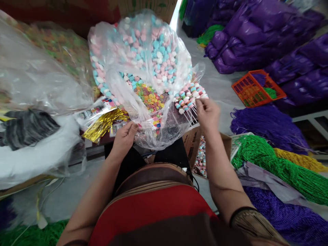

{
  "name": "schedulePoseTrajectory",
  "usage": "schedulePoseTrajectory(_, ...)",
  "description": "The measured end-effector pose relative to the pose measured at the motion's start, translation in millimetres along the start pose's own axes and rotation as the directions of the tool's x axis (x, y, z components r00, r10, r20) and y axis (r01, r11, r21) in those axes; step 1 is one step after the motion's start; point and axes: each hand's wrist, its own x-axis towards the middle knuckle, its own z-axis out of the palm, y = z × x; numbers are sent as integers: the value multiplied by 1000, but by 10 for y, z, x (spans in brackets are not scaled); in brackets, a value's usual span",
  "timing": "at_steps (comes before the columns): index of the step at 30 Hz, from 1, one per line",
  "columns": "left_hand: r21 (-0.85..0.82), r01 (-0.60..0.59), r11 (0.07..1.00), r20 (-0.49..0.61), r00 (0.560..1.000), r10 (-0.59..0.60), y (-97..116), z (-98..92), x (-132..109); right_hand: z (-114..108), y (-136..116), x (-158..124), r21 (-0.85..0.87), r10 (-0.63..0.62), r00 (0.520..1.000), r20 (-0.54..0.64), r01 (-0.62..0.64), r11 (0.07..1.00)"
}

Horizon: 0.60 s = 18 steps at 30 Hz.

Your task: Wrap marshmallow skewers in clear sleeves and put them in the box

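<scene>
Just right of the large clear bag (116, 85), a bundle of candy skewers (191, 95): small rounded pieces in pink, white, pale blue and brownish, threaded closely on thin, straight white sticks. At the front of the bag, left hand (126, 136) with grip pinching thin, crinkled clear film (146, 124) bearing a coloured print. To the right of the bag, beside the skewers, right hand (209, 114) with fingers curled and pressed together; cannot tell whether pinching a stick. Inside the bag, smooth egg-shaped candies (164, 65), heaped behind yellow, orange and green ring-shaped candies (148, 95). Left-front of the bag, shiny gold foil strips (105, 125); right-front, a cardboard box (191, 145).
</scene>
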Motion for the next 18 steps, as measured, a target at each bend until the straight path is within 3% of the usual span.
schedulePoseTrajectory(2, -75, 28, 997, -17, 999, -29, -56, 8, -7, -102, 179, 193, -231, 50, 999, -9, -51, 972)
schedulePoseTrajectory(4, -136, 54, 989, -27, 998, -59, -85, 24, -7, -128, 287, 307, -397, 119, 991, 60, -86, 914)
schedulePoseTrajectory(8, -244, 77, 967, -66, 993, -95, -75, 40, 21, -40, 365, 370, -538, 204, 964, 172, -82, 839)
schedulePoseTrajectory(13, -405, 53, 913, -100, 990, -102, -61, 32, 73, 39, 472, 373, -443, 237, 955, 180, -136, 886)
schedulePoseTrajectory(18, -506, 55, 861, -79, 991, -110, -56, 27, 91, 2, 557, 258, -111, 326, 943, 64, -318, 942)
